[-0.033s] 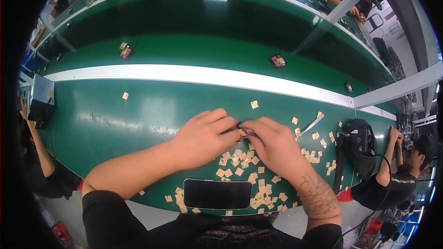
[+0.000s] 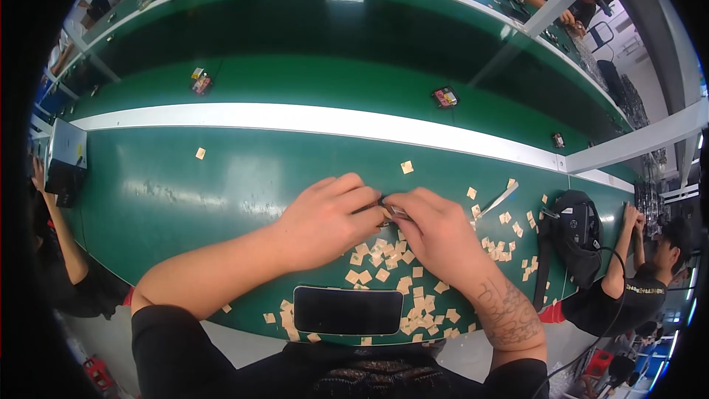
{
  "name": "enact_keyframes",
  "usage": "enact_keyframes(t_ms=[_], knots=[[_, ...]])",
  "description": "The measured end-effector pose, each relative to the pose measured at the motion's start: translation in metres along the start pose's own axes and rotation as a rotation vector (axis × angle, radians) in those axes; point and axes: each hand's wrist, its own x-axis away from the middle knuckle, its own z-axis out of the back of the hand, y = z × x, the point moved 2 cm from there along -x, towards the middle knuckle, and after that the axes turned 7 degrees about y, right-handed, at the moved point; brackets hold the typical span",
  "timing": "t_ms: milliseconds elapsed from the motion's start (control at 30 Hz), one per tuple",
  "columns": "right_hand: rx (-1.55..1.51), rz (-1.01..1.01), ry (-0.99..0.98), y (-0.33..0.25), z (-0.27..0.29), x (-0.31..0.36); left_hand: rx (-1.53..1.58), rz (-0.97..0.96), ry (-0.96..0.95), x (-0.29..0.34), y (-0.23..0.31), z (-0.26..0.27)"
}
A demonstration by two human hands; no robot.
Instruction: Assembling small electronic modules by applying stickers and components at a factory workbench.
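Note:
My left hand (image 2: 332,214) and my right hand (image 2: 439,225) meet over the middle of the green workbench. Between their fingertips is a small dark device (image 2: 384,223), mostly covered by the fingers. Both hands are closed on it, thumbs and forefingers pinched together. A bit of tan shows at its edge, but I cannot make out whether that is one of the tan squares. Just below the fingers lies a loose pile of small tan square pieces (image 2: 380,253). Nearer to me, a black smartphone (image 2: 348,311) lies screen up, with more tan squares around it.
A white rail (image 2: 310,119) separates the workbench from a green conveyor belt (image 2: 317,77) carrying small devices (image 2: 445,97). At right are a black bag (image 2: 577,233) and a pale strip (image 2: 498,199); at left, a grey box (image 2: 66,151). Other people sit on both sides.

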Motion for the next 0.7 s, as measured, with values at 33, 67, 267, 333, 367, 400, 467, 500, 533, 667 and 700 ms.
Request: enact_keyframes(t_ms=[33, 67, 267, 333, 367, 400, 467, 500, 533, 667, 700], knots=[[-0.015, 0.004, 0.004, 0.0005, -0.0023, 0.0002, 0.014, 0.009, 0.023, -0.0003, -0.0002, 0.0001], [-0.030, 0.009, 0.009, 0.0011, -0.0039, 0.0003, 0.014, 0.010, 0.022, -0.0005, -0.0002, 0.0002], [-0.131, -0.183, -0.010, 0.0028, -0.0017, -0.0011, 0.080, 0.056, 0.037, -0.0034, -0.0004, 0.0023], [-0.138, -0.202, -0.009, 0.0046, -0.0002, -0.0017, 0.082, 0.074, 0.022, -0.0032, -0.0003, 0.0029], [-0.144, -0.221, -0.008, 0.0059, 0.0005, -0.0017, 0.082, 0.074, 0.022, -0.0032, -0.0001, 0.0031], [-0.144, -0.220, -0.008, 0.0070, 0.0005, -0.0015, 0.083, 0.073, 0.025, -0.0034, 0.0001, 0.0034], [-0.113, -0.162, 0.008, 0.0083, 0.0007, -0.0014, 0.085, 0.072, 0.028, -0.0034, -0.0002, 0.0038], [-0.113, -0.161, 0.007, 0.0088, 0.0015, -0.0016, 0.086, 0.075, 0.028, -0.0031, -0.0006, 0.0035], [-0.115, -0.166, 0.005, 0.0091, 0.0025, -0.0021, 0.088, 0.078, 0.027, -0.0027, -0.0008, 0.0034], [-0.123, -0.194, -0.020, 0.0045, 0.0023, -0.0026, 0.087, 0.078, 0.019, -0.0022, -0.0008, 0.0035], [-0.123, -0.194, -0.020, 0.0040, 0.0017, -0.0025, 0.090, 0.080, 0.023, -0.0024, -0.0005, 0.0038]])
